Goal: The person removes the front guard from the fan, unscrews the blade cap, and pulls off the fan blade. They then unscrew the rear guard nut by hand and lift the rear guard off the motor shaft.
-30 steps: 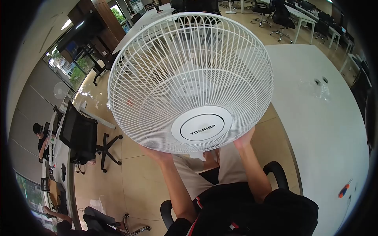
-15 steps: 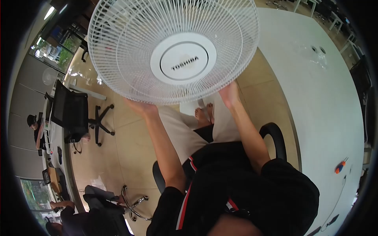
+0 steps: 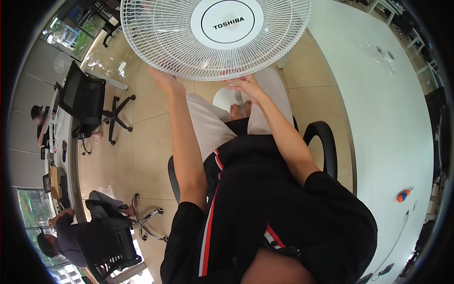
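Observation:
A white wire fan grille [image 3: 161, 40] with a round TOSHIBA badge at its centre fills the top middle of the view. My left hand [image 3: 168, 81] is at the grille's lower left edge, its fingers mostly hidden behind the wires. Near the bottom edge, right of centre, is my right hand [image 3: 247, 86], fingers spread and partly behind the rim. Below the grille, a white round base [image 3: 222, 100] lies on the floor between my legs, beside my bare feet.
On the right, a long white table [image 3: 383, 142] holds an orange and blue tool [image 3: 403, 195], a cable and clear plastic [image 3: 373, 53]. At left are a black office chair [image 3: 85, 97], a desk and two seated people, one in another chair [image 3: 111, 246].
The grille has moved up in view, and its badge looks more level. My right hand has shifted left along the lower rim, with its fingers now spread.

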`<move>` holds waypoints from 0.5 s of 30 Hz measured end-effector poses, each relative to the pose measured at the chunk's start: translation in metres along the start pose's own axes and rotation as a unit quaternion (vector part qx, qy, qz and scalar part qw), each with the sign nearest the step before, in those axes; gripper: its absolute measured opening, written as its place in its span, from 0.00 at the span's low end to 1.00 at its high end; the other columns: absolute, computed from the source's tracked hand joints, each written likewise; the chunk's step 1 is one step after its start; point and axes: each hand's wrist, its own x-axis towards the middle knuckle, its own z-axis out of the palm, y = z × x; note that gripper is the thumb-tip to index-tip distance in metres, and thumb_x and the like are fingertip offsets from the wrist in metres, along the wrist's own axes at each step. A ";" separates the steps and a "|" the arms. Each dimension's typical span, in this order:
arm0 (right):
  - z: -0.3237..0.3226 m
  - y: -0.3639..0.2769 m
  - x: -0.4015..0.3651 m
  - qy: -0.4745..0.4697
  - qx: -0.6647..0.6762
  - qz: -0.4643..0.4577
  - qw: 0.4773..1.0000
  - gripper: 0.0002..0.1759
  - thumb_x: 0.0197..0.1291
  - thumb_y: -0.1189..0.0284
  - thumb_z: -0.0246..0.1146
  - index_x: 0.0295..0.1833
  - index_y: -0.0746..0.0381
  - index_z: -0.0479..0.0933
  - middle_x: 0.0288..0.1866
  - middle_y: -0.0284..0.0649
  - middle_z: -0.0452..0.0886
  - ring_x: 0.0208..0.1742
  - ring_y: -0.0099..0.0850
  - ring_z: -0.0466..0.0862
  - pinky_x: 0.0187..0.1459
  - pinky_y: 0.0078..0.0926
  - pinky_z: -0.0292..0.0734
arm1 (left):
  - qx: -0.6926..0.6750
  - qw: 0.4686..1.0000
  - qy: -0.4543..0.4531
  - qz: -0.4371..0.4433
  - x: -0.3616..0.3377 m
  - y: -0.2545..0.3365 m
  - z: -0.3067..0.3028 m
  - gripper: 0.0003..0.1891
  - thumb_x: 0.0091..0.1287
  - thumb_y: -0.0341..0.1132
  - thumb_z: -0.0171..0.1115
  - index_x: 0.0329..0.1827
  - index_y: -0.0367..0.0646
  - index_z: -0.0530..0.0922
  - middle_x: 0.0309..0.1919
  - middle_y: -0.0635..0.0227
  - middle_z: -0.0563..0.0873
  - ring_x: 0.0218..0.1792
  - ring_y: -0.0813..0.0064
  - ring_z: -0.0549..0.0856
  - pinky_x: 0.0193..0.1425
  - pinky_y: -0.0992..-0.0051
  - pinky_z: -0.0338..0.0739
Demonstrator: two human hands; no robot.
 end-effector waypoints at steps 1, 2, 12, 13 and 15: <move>0.001 -0.002 -0.001 0.000 -0.014 0.004 1.000 0.20 0.68 0.73 0.67 0.63 0.68 0.78 0.60 0.45 0.85 0.60 0.35 0.86 0.60 0.36 0.84 | -0.009 0.999 0.023 -0.026 -0.007 0.000 -0.004 0.28 0.81 0.50 0.41 0.70 0.37 0.72 0.62 0.61 0.82 0.60 0.64 0.83 0.63 0.62 0.79; 0.002 -0.005 -0.001 -0.001 -0.027 0.006 1.000 0.20 0.68 0.72 0.68 0.63 0.68 0.78 0.60 0.45 0.85 0.60 0.34 0.86 0.59 0.35 0.84 | -0.020 0.998 0.044 -0.049 -0.012 0.000 -0.008 0.28 0.81 0.51 0.40 0.68 0.36 0.73 0.62 0.60 0.82 0.61 0.64 0.82 0.65 0.62 0.76; -0.019 -0.014 -0.017 -0.040 0.007 -0.002 0.999 0.29 0.65 0.67 0.67 0.70 0.62 0.72 0.65 0.43 0.81 0.64 0.37 0.84 0.62 0.42 0.81 | 0.031 0.974 -0.139 -0.176 -0.121 -0.106 -0.059 0.27 0.80 0.44 0.53 0.75 0.35 0.66 0.63 0.56 0.80 0.64 0.59 0.81 0.66 0.58 0.77; -0.021 -0.015 -0.022 -0.034 0.014 0.000 0.999 0.29 0.66 0.66 0.66 0.71 0.62 0.71 0.66 0.43 0.81 0.64 0.38 0.83 0.63 0.43 0.80 | 0.031 0.965 -0.180 -0.188 -0.127 -0.100 -0.049 0.28 0.79 0.43 0.57 0.75 0.36 0.65 0.65 0.56 0.79 0.66 0.60 0.80 0.66 0.58 0.77; -0.026 -0.017 -0.028 -0.032 0.030 0.010 0.999 0.29 0.68 0.65 0.64 0.72 0.62 0.70 0.67 0.43 0.79 0.66 0.38 0.82 0.65 0.45 0.79 | 0.026 0.949 -0.245 -0.197 -0.131 -0.094 -0.036 0.32 0.75 0.41 0.64 0.77 0.38 0.63 0.69 0.57 0.76 0.69 0.60 0.77 0.67 0.59 0.76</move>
